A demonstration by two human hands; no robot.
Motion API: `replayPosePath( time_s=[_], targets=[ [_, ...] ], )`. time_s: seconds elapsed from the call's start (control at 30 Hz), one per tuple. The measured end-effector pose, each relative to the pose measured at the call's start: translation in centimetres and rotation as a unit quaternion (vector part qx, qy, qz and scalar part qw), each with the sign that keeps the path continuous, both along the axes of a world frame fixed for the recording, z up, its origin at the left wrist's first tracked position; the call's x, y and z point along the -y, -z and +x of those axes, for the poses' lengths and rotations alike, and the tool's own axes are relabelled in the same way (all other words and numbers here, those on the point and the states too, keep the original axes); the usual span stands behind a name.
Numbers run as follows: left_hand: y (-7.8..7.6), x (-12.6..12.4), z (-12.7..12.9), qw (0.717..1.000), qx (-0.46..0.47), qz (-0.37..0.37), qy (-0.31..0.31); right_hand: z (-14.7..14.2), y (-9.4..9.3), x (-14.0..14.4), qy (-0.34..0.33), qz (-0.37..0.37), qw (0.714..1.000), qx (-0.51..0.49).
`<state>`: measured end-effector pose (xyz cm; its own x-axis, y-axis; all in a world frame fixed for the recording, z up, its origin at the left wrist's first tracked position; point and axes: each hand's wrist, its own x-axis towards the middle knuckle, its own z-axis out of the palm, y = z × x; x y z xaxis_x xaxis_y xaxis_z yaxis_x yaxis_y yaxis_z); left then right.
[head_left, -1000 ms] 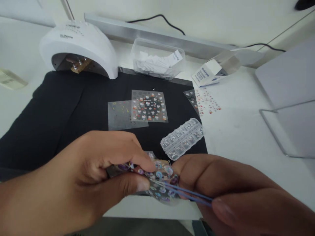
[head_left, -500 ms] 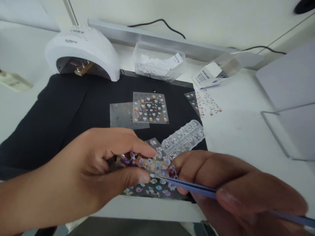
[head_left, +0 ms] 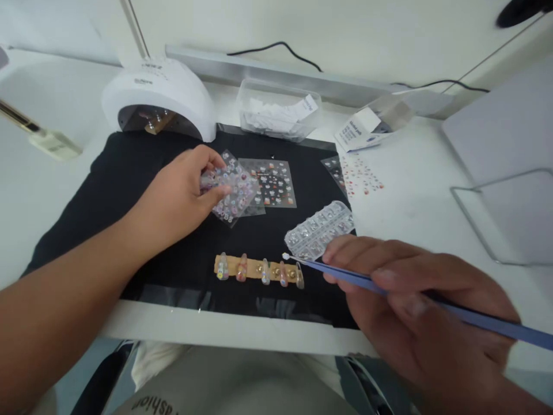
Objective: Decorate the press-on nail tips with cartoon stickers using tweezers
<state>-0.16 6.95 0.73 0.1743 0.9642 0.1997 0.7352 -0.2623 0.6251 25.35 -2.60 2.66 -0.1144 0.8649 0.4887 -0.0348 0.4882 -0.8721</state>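
My left hand [head_left: 181, 193] pinches a clear sheet of colourful nail stickers [head_left: 235, 193] above other sticker sheets on the black mat. Between the fingers of my right hand [head_left: 415, 288] is a pair of blue tweezers [head_left: 345, 276], with a small whitish sticker [head_left: 286, 256] at the tips. Just below the tips lies a wooden strip [head_left: 231, 265] bearing several decorated false nails [head_left: 265, 271]. Beside my right fingers rests a clear compartment case [head_left: 319, 230] of small shiny pieces. A Hello Kitty-style sticker sheet [head_left: 276, 184] lies flat, partly under the held one.
A white nail lamp [head_left: 173, 86] stands at the back left with another wooden strip inside. Behind the mat are a clear tub [head_left: 280, 115] of white packets and an opened alcohol pad box [head_left: 363, 129]. A pale bottle [head_left: 56, 144] lies at left.
My left hand has carried the sticker sheet away from me, uncovering the wooden strip with nails. The tweezers have come off the sheet with a small sticker at their tips.
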Motion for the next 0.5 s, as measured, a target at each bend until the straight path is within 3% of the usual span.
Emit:
replayPosePath(
  time_s=[0.07,0.17,0.27,0.33,0.5],
  targets=[
    [-0.3,0.2,-0.1,0.998,-0.044,0.050,0.020,0.4,0.9,0.1,-0.012,0.022,1.000,0.006],
    [-1.2,1.5,0.0,0.987,-0.032,0.120,0.097,1.0,2.3,0.1,-0.027,0.044,0.999,0.018],
    [-1.9,3.2,0.6,0.968,0.006,0.089,0.233,1.1,3.0,0.0,-0.051,0.064,0.996,0.040],
    [-2.0,4.2,1.2,0.957,0.006,0.054,0.285,1.0,3.1,-0.2,-0.063,0.064,0.995,0.052],
    [-1.3,5.6,2.5,0.953,-0.058,0.023,0.297,0.9,2.4,-0.4,-0.058,0.076,0.991,0.097]
  ],
)
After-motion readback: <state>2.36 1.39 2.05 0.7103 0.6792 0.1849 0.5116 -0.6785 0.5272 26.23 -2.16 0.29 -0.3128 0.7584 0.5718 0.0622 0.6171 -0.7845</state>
